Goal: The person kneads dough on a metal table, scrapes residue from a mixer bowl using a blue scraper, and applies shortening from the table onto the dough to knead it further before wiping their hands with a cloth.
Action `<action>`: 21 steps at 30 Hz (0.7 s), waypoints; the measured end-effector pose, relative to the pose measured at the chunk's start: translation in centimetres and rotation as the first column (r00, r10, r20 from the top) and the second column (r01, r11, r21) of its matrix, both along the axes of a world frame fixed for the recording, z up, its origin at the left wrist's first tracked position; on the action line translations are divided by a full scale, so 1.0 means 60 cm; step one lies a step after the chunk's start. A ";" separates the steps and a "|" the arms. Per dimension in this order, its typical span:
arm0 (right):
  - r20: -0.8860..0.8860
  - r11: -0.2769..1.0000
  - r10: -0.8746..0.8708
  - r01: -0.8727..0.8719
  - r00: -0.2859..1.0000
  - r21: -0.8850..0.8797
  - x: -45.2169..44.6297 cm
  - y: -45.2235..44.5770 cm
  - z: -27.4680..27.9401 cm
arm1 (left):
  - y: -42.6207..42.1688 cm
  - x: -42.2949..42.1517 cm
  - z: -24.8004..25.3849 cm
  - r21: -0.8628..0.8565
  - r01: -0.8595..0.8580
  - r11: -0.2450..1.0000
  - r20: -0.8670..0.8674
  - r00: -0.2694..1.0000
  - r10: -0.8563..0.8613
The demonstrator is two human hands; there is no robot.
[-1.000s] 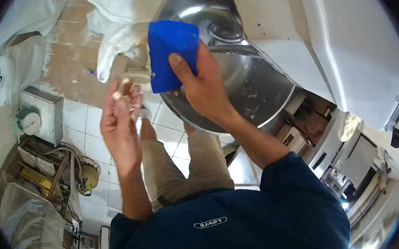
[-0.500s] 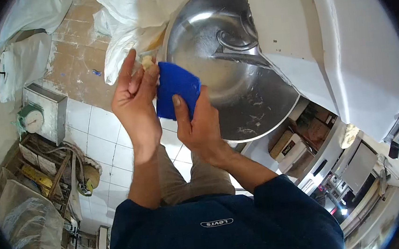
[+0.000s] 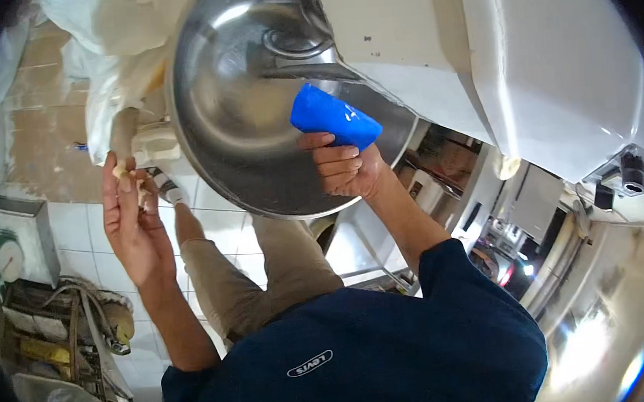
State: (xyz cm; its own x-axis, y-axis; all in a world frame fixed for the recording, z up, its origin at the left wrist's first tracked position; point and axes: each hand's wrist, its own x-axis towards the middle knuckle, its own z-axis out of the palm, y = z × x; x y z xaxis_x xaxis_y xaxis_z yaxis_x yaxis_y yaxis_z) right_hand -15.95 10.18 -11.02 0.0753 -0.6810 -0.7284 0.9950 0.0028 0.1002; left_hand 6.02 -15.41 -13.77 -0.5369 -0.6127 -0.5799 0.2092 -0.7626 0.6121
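Note:
In the head view my right hand (image 3: 350, 170) grips a blue plastic dough scraper (image 3: 336, 118) over the mixer bowl (image 3: 291, 190). Small pale bits stick to the scraper's face. Away to the left, my left hand (image 3: 141, 234) is raised with its fingers bent, pinching a small pale lump of dough (image 3: 121, 170). More dough clings between its fingers. Inside the steel bowl a curved mixing arm (image 3: 308, 70) shows, and pale residue lies on the bottom.
The white mixer housing (image 3: 408, 50) overhangs the bowl on the right. At left stand a dial scale (image 3: 9, 257) and a cluttered wooden rack (image 3: 45, 336). White sacks (image 3: 108, 36) lie at the upper left, above a tiled floor (image 3: 74, 228).
My hands have separated. The right one has lifted the scraper away over the bowl and turned it; the left one has moved left and down. My body has turned, and one foot now shows.

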 end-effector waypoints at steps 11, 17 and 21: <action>0.272 0.016 0.446 0.312 -0.853 0.950 -0.181 0.195 -0.131 | 0.004 0.037 -0.040 -0.070 0.004 0.998 0.098 0.995 0.003; 0.310 -0.376 0.479 0.127 -0.821 0.918 -0.172 0.147 -0.100 | 0.018 0.035 -0.055 -0.103 0.013 0.995 0.135 0.991 0.001; 0.144 -0.172 0.458 0.071 -0.877 0.982 -0.234 0.159 -0.171 | 0.033 0.022 -0.070 -0.120 0.041 0.992 0.173 0.985 -0.020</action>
